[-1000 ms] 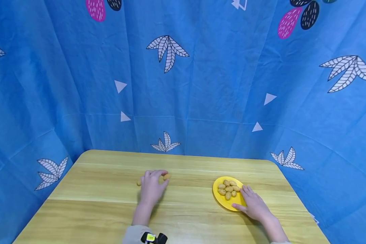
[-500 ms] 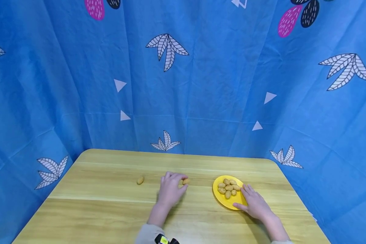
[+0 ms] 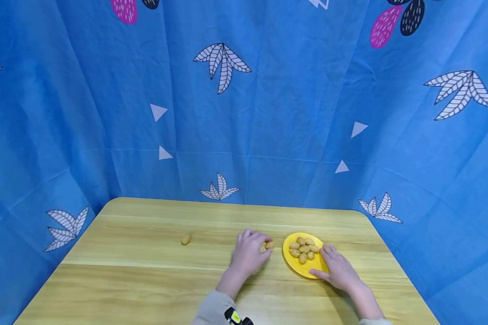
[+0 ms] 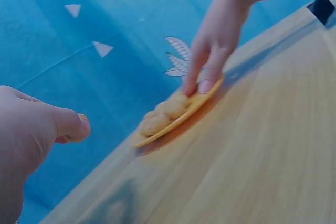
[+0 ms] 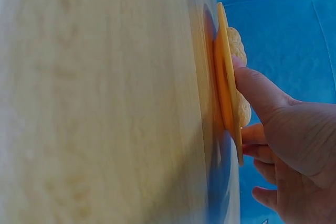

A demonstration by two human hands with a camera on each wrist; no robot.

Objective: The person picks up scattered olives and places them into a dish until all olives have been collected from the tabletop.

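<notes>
In the head view, my left hand (image 3: 247, 253) pinches an unshelled peanut (image 3: 269, 245) between thumb and fingertips, raised left of the yellow plate (image 3: 304, 271). The left wrist view shows this peanut (image 4: 82, 120) mostly covered by the fingers. Several more tan peanuts (image 3: 303, 249) lie together on the plate. My right hand (image 3: 340, 269) holds the plate at its right rim, the thumb on the near side and the fingers farther back. In the right wrist view, the thumb of my right hand (image 5: 294, 135) overlaps the plate's edge (image 5: 229, 72).
A single peanut (image 3: 185, 239) lies on the wooden table (image 3: 126, 289), well left of the plate. Behind the table's far edge hangs a blue patterned cloth (image 3: 293, 113).
My left hand has moved right across the table toward the plate, carrying the pinched peanut and uncovering the single peanut on the left. My right hand and the plate have stayed put.
</notes>
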